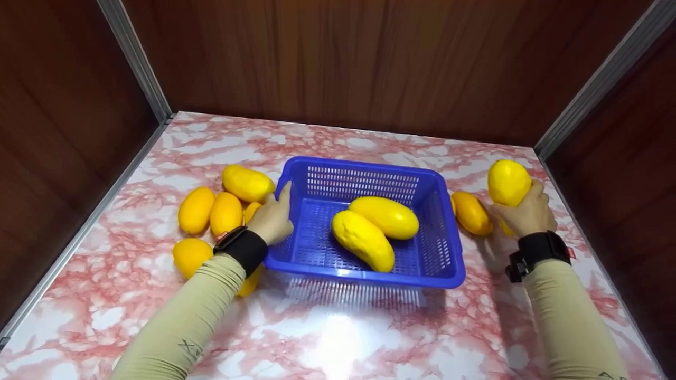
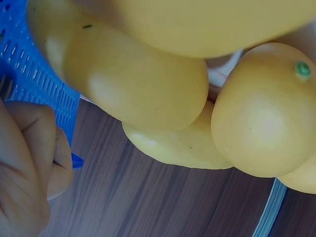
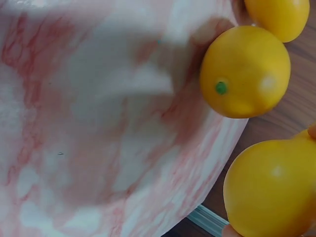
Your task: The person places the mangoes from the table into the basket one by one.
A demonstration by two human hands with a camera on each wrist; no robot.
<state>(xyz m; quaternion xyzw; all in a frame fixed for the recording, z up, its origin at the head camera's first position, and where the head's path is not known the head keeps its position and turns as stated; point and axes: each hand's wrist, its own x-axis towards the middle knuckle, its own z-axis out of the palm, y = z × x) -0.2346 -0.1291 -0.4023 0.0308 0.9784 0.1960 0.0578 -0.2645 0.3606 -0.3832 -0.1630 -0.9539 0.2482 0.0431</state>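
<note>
My left hand (image 1: 273,219) grips the left rim of a blue plastic basket (image 1: 364,275), its fingers curled at the perforated wall in the left wrist view. Two long yellow mangoes lie inside the basket, a lumpy one (image 1: 363,240) leaning against a smooth one (image 1: 388,217). To the right of the basket, my right hand (image 1: 528,211) holds a yellow mango (image 1: 508,182) between thumb and fingers. The right wrist view shows this held mango (image 3: 271,187) close up, with fingertips at its edges. Beside that hand, an orange-yellow mango (image 1: 472,214) rests on the table near the basket's right wall.
Several mangoes cluster left of the basket, among them a yellow one (image 1: 247,183), an orange one (image 1: 196,210) and a nearer one (image 1: 191,257) partly behind the left forearm. The red-and-white marbled table (image 1: 296,338) is bounded by brown wood-grain panels (image 1: 338,63) with metal corner strips.
</note>
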